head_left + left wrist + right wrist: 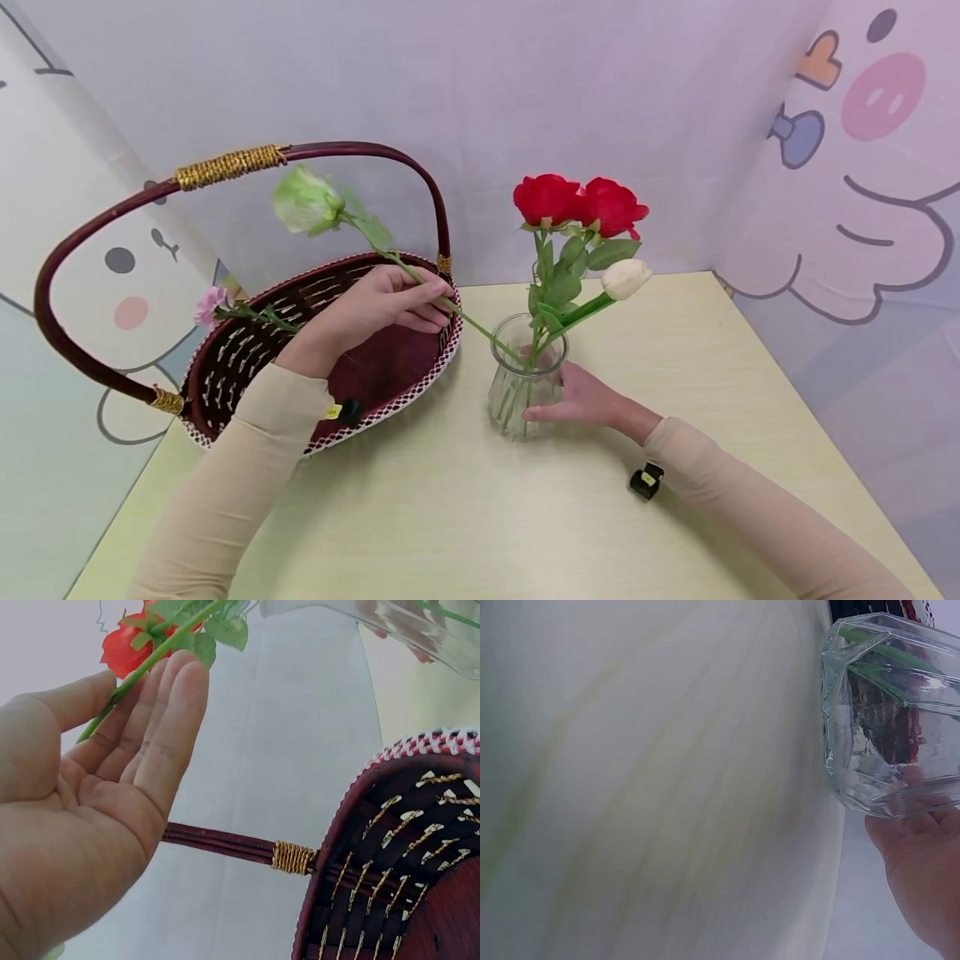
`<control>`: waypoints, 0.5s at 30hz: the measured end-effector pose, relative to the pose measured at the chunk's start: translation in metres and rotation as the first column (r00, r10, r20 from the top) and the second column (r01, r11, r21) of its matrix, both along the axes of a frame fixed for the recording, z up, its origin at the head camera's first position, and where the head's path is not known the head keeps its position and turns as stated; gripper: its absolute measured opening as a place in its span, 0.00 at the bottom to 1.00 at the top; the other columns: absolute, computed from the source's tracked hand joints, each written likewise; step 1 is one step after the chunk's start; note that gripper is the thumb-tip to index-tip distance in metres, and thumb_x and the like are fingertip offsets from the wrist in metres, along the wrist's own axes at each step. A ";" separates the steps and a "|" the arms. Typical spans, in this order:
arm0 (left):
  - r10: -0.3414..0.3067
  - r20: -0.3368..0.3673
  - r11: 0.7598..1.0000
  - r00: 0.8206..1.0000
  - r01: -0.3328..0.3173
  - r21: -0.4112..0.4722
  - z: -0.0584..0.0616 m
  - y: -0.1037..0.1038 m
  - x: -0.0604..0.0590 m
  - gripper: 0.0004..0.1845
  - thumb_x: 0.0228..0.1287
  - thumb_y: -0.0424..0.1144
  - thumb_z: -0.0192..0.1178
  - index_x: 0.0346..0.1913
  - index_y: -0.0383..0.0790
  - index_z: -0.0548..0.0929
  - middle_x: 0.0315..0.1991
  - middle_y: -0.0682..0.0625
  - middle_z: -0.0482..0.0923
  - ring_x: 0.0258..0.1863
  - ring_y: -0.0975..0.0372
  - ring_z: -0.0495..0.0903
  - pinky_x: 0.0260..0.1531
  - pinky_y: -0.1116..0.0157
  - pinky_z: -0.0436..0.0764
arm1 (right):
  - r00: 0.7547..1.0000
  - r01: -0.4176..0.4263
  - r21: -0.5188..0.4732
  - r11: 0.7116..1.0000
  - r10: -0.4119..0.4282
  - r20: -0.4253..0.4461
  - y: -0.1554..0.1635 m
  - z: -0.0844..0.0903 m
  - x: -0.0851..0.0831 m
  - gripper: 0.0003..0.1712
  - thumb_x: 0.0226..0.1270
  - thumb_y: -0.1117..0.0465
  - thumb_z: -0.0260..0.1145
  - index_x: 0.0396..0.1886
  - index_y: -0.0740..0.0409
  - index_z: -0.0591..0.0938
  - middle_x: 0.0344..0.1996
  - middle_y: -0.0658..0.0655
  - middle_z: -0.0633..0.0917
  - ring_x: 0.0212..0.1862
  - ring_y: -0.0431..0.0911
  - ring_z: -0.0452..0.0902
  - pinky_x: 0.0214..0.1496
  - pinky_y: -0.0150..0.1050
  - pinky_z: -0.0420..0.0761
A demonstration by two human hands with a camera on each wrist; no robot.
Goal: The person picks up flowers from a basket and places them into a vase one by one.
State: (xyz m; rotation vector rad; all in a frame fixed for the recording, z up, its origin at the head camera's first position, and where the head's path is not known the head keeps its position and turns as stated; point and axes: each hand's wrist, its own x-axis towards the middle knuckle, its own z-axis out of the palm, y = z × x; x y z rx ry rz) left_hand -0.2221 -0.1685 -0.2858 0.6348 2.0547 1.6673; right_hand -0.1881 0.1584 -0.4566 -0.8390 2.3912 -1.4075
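Tabletop vase glass partly hides right hand fingers.

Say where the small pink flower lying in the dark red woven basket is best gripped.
Pinch the pink flower by its thin green stem, from above. The stem lies nearly flat across the dark red woven basket rim, bare and reachable, while the bloom overhangs the edge.

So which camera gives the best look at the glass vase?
The head view: the whole glass vase stands on the table, steadied by the right hand, flowers rising from it. The right wrist view shows only its faceted wall close up; the left wrist view catches just a corner.
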 end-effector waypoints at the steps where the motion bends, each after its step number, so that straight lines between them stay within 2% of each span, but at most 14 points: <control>1: -0.012 -0.003 1.000 1.000 0.012 -0.001 -0.001 0.002 0.000 0.19 0.78 0.39 0.57 0.56 0.23 0.79 0.50 0.36 0.83 0.47 0.44 0.85 0.52 0.44 0.83 | 1.000 -0.001 0.000 1.000 0.001 0.003 0.001 0.000 0.001 0.50 0.57 0.49 0.80 0.76 0.48 0.65 0.64 0.52 0.79 0.66 0.49 0.72 0.67 0.55 0.72; 4: -0.047 -0.013 0.999 0.999 0.047 -0.012 -0.003 0.009 0.002 0.16 0.78 0.39 0.58 0.54 0.27 0.82 0.50 0.35 0.83 0.49 0.42 0.85 0.52 0.44 0.83 | 1.000 0.004 0.005 1.000 -0.004 0.018 0.002 -0.001 0.004 0.51 0.57 0.49 0.80 0.77 0.49 0.64 0.66 0.54 0.77 0.67 0.51 0.71 0.67 0.59 0.72; 7: -0.079 -0.028 0.997 0.996 0.079 -0.021 -0.004 0.014 0.004 0.16 0.78 0.39 0.58 0.54 0.27 0.82 0.51 0.36 0.83 0.49 0.45 0.86 0.52 0.47 0.84 | 1.000 0.012 0.003 1.000 -0.012 0.026 0.002 0.000 0.004 0.52 0.57 0.49 0.80 0.77 0.49 0.64 0.68 0.54 0.76 0.69 0.53 0.69 0.68 0.62 0.70; 15: -0.115 -0.040 0.993 0.993 0.114 -0.036 0.001 0.024 0.014 0.16 0.79 0.39 0.55 0.54 0.28 0.82 0.52 0.36 0.83 0.50 0.49 0.86 0.53 0.51 0.84 | 1.000 0.001 0.007 1.000 -0.001 0.004 0.000 0.005 0.002 0.52 0.58 0.49 0.79 0.77 0.52 0.63 0.71 0.55 0.72 0.71 0.56 0.66 0.71 0.64 0.66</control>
